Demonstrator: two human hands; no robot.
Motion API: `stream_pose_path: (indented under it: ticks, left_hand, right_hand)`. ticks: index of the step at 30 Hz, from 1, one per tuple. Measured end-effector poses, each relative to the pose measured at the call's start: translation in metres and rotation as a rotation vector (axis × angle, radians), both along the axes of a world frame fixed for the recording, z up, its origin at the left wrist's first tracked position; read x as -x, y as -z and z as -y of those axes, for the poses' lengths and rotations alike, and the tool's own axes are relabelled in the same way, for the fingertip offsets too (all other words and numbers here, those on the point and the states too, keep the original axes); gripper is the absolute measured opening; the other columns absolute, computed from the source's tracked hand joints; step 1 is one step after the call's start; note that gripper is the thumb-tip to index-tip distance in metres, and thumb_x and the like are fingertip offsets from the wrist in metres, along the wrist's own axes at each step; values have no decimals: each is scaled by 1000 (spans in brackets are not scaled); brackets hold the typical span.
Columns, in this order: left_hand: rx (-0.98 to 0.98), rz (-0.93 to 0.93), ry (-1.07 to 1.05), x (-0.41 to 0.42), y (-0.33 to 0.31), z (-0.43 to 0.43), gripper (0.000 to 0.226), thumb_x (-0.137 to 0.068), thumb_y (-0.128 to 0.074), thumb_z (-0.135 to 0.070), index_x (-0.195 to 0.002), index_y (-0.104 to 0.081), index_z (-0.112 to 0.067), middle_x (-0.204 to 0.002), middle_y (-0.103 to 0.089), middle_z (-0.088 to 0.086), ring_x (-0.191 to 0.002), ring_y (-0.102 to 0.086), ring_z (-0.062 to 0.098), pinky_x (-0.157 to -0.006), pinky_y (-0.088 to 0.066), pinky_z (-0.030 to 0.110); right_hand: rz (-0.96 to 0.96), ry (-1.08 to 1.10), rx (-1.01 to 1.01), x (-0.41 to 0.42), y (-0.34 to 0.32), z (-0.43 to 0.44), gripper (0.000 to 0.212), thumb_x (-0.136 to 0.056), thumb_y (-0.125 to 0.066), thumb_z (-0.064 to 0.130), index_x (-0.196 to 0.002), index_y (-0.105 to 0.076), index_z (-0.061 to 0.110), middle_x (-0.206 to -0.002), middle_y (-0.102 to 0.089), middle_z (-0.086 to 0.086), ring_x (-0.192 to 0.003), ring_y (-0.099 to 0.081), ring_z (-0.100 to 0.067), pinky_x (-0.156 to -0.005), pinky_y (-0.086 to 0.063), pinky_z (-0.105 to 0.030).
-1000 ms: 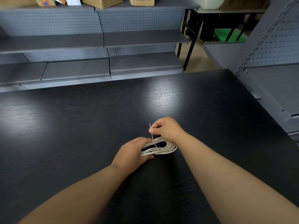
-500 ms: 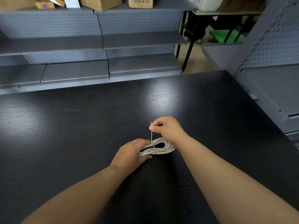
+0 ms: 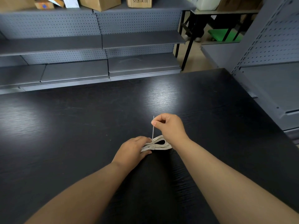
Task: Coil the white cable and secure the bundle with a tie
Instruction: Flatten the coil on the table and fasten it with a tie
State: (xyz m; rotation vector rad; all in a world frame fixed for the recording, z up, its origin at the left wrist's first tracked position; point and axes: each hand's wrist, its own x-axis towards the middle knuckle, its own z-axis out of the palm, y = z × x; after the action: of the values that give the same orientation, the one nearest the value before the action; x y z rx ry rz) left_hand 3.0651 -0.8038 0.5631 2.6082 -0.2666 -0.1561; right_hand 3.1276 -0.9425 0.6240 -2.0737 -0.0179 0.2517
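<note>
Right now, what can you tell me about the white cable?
The white cable is a thin, plastic-looking cord coiled into a flat, long bundle lying on the black table. A thin pale tie wraps its middle. The left hand grips one end; the right hand pinches the tie's upright tail above it.

The white cable (image 3: 162, 147) lies about midway across the black table (image 3: 80, 126), coiled flat into a long, narrow bundle of several loops. The thin pale tie (image 3: 152, 130) wraps the bundle's middle, pinching it in, with its free tail standing straight up.
</note>
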Motion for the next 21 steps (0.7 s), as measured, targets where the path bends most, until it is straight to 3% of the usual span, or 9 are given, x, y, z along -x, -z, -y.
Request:
stream_pose_path:
  ticks: [7,10,12,16,21]
  left_hand:
    - [-41,-33,118,-2,-8,-2,52,-88,-57,-39,-134,-47,-17,-137,-50,-4,-124,-47,14,-102,-33,21]
    - [-82,7,149,0,-12,-2,59,-88,-33,-52,-131,-52,-15,-133,-55,1,-120,-52,18,-102,-37,26]
    - [-99,61,160,1,-10,-3,61,-88,-24,-50,-124,-58,-15,-124,-61,3,-113,-58,20,-98,-44,32]
    - [-22,36,84,0,-14,1,38,-93,-48,-35,-123,-60,-16,-121,-62,0,-110,-57,17,-95,-42,27]
    - [9,-50,22,0,-19,5,41,-91,-56,-32,-130,-53,-19,-129,-58,-2,-118,-53,15,-99,-41,28]
  right_hand:
    - [46,-50,64,6,-3,8,8,-88,-62,15,-84,-69,13,-76,-60,10,-71,-54,-3,-64,-41,-12]
    - [27,-27,39,11,0,6,12,-89,-60,14,-78,-63,19,-72,-59,11,-73,-57,-8,-69,-47,-20]
    - [5,-5,13,14,3,4,15,-90,-58,14,-77,-60,21,-75,-63,6,-76,-62,-13,-77,-54,-31]
    - [-17,25,-3,19,4,3,12,-88,-61,14,-80,-61,22,-81,-66,3,-79,-63,-15,-81,-54,-34]
    - [8,27,12,22,5,4,9,-87,-63,12,-89,-71,15,-77,-64,7,-80,-62,-12,-82,-53,-30]
